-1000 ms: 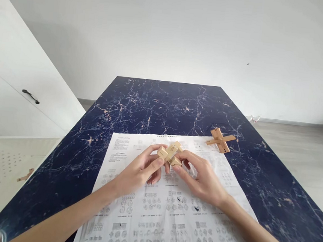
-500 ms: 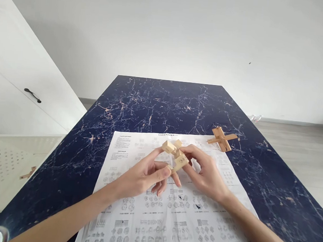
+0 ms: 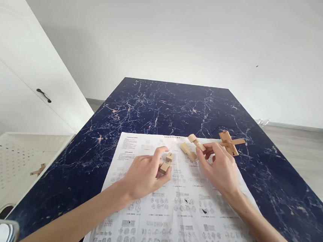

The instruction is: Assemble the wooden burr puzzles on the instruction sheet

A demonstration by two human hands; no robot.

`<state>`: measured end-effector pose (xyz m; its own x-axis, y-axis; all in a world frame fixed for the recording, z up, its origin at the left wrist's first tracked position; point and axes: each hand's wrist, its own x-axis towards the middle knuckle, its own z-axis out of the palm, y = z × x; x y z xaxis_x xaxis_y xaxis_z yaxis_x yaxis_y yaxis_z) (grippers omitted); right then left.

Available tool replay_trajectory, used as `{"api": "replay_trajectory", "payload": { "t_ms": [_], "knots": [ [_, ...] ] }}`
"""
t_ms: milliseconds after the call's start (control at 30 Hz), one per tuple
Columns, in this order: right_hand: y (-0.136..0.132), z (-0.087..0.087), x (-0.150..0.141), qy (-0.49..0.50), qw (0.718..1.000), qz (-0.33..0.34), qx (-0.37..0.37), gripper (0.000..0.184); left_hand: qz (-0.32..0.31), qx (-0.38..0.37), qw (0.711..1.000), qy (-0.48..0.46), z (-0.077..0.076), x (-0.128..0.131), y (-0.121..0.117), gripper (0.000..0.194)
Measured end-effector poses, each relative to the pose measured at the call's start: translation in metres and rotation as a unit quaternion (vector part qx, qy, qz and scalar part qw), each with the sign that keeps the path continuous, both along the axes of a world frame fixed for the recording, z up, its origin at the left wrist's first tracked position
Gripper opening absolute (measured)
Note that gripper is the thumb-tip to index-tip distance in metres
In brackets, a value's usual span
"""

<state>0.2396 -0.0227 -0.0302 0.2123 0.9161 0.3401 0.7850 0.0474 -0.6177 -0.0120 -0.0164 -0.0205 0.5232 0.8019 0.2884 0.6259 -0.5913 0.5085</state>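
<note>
My left hand is closed around pale notched wooden puzzle pieces; two block ends stick out between thumb and index finger, one with a dark mark on it. The rest of them is hidden in the palm. Farther right, my right hand pinches a notched wooden puzzle piece by its near end. A second notched piece lies beside it, close to my right thumb; whether the thumb touches it I cannot tell. Beneath both hands spreads a printed sheet with small puzzle diagrams.
A cross-shaped wooden puzzle sits just beyond my right hand. The dark blue marbled table reaches toward a pale wall. On the left are a white perforated basket with a wooden piece and a white cabinet.
The wooden pieces, joined between both hands before, are now apart. My right hand has moved right and away with one piece; the left keeps others. The view has shifted slightly left.
</note>
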Motion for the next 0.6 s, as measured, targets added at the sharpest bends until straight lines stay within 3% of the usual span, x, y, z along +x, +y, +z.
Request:
{"api": "replay_trajectory", "payload": {
  "t_ms": [233, 600],
  "knots": [
    [0.0, -0.007, -0.003, -0.033, 0.997, 0.067, -0.013, 0.031, -0.03, 0.019, 0.999, 0.041, -0.003, 0.0, 0.001, 0.038],
    [-0.008, 0.0, -0.014, -0.032, 0.985, 0.168, -0.003, 0.021, -0.068, -0.005, 0.997, 0.037, -0.003, -0.001, 0.004, 0.063]
  ]
}}
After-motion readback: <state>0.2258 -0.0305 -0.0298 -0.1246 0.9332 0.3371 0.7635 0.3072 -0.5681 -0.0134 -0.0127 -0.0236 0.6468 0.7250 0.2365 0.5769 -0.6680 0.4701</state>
